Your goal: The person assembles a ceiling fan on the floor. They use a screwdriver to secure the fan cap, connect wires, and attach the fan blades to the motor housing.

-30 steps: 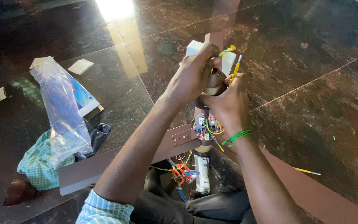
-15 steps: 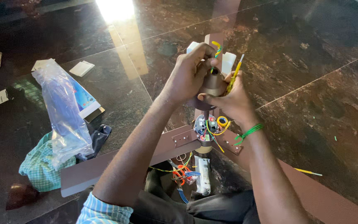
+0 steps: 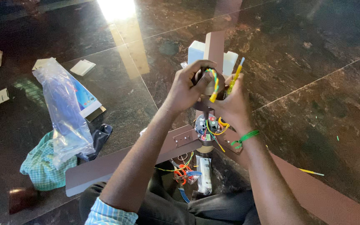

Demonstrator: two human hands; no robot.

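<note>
A brown ceiling fan lies on the dark stone floor, blades [image 3: 117, 160] spread out, its hub [image 3: 207, 127] open with coloured wires showing. My left hand [image 3: 186, 89] grips the brown cup-shaped canopy [image 3: 207, 83] on the fan's rod above the hub. A green-yellow wire [image 3: 214, 85] comes out of the cup between both hands. My right hand [image 3: 230, 102] holds the cup's other side and a yellow-handled screwdriver [image 3: 235, 79] that points up. A green band [image 3: 243, 138] is on my right wrist.
A clear plastic bag [image 3: 65, 112] lies at left over a blue-white box and a checked green cloth [image 3: 40, 166]. White cards [image 3: 82, 66] lie on the floor behind. A white box [image 3: 196, 52] sits beyond the hands. Loose wires and a small white part [image 3: 203, 175] lie by my lap.
The view has shifted slightly. My hands have turned on the cup, and the green-yellow wire now shows over its rim between them. The screwdriver stays in my right hand.
</note>
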